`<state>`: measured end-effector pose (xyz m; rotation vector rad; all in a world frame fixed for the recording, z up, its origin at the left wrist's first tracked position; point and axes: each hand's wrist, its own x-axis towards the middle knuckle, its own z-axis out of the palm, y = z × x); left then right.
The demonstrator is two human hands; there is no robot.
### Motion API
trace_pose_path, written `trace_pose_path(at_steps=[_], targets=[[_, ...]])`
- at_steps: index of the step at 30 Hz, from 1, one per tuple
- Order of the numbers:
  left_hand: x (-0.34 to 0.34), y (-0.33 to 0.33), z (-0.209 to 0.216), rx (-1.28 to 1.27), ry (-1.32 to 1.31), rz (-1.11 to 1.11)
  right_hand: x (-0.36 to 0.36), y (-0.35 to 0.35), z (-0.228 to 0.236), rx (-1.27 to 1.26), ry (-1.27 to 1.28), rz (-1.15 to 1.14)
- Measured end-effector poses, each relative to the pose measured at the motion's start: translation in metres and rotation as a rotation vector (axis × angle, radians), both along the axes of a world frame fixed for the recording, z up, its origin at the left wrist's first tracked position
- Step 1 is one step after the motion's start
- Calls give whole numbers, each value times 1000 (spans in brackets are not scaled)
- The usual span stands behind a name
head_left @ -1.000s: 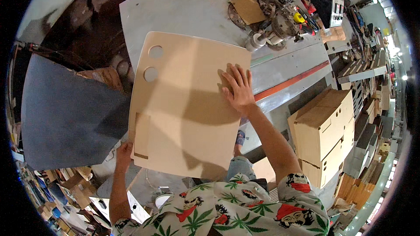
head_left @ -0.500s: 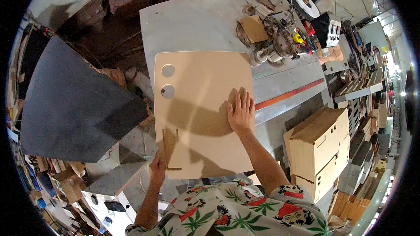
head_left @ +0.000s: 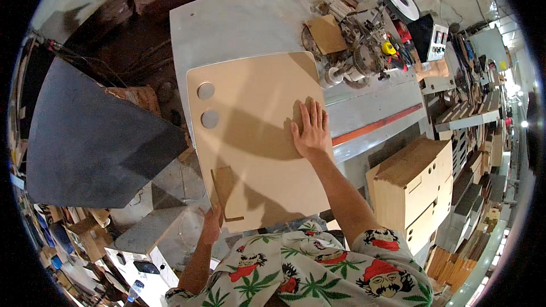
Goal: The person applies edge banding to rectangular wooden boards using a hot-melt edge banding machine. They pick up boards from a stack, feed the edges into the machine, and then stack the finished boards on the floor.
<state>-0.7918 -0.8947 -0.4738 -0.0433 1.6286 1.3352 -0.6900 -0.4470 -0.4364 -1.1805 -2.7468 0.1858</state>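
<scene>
My right hand (head_left: pixel 313 133) is spread flat on top of the tan board (head_left: pixel 261 88), close to its right edge — the fingers are out straight and the palm is down, not gripping anything. My left hand (head_left: pixel 212 224) is at the board's left edge, near the corner closest to me. It touches the edge there, but part of it is hidden, so I can't tell if the fingers are curled tight around it.

The board is right in front of me. Its far part lies over the gray table (head_left: pixel 239 25), and its near end comes back almost to my shirt (head_left: pixel 259 267).

I think it will feel stiff, like a thin sheet of wood, and not too heavy for its size. It is wide, though, so one hand alone might let it tip or swing. The top looks smooth, so a flat palm could slide a bit; the edges should give a better hold. The left and right sides, about halfway along, look like good places to grab.

I'd be careful on the left side. There are two round holes (head_left: pixel 210 118) near the far end and a long cutout (head_left: pixel 224 193) near me — I can't tell how deep it goes. The thin strip beside that cutout may be the weakest bit, and the corners could chip if bumped.
</scene>
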Motion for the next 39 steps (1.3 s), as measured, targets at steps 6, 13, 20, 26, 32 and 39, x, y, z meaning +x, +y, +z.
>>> trace_pose_path(at_steps=[6,13,20,26,32,39], targets=[[35,-8,-55,-96,-114,105,-2,27,-10,35,21,74],[51,40,-15,178,-296,311,-11,53,-17,-34,152,189],[63,55,-25,83,-358,398,68,-3,-6,-137,129,222],[75,73,-25,84,-353,406,158,-93,-8,-224,25,-97],[85,92,-24,144,-289,481,129,-88,-12,-199,174,-275],[91,131,-7,181,-533,661,115,-52,-18,-132,269,-283]])
